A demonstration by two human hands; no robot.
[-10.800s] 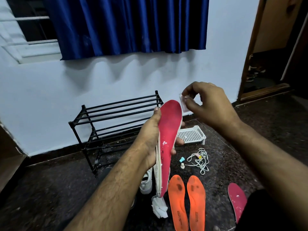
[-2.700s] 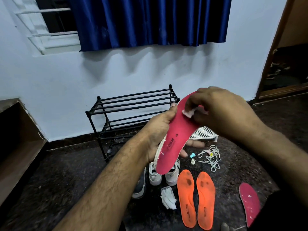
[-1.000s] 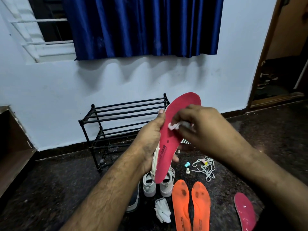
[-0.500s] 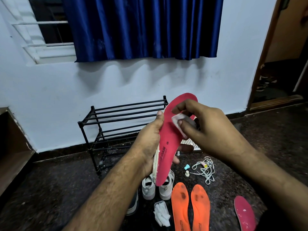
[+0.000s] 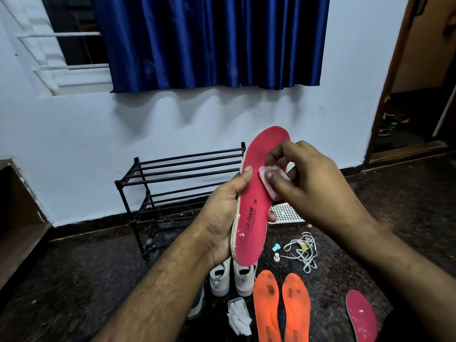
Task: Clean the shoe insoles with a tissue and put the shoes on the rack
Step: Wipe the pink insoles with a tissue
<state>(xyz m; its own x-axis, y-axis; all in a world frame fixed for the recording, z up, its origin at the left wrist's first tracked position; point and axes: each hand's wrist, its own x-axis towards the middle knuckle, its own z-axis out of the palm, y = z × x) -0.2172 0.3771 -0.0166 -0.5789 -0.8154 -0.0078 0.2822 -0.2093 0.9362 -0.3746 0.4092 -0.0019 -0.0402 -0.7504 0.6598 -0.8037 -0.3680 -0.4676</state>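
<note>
My left hand grips a red insole by its edge and holds it upright in front of me, toe end up. My right hand pinches a small white tissue and presses it against the insole's upper half. On the floor below lie two orange insoles, a second red insole, a pair of white shoes and a pile of white tissues. The black shoe rack stands against the wall behind.
A white perforated tray, tangled white laces and two small caps lie on the dark floor at right. A grey shoe peeks from under my left forearm. A wooden shelf is at left, a doorway at right.
My right hand has slid the tissue over the insole's upper half, from the middle back toward the toe side. The left hand keeps the same grip on the insole.
</note>
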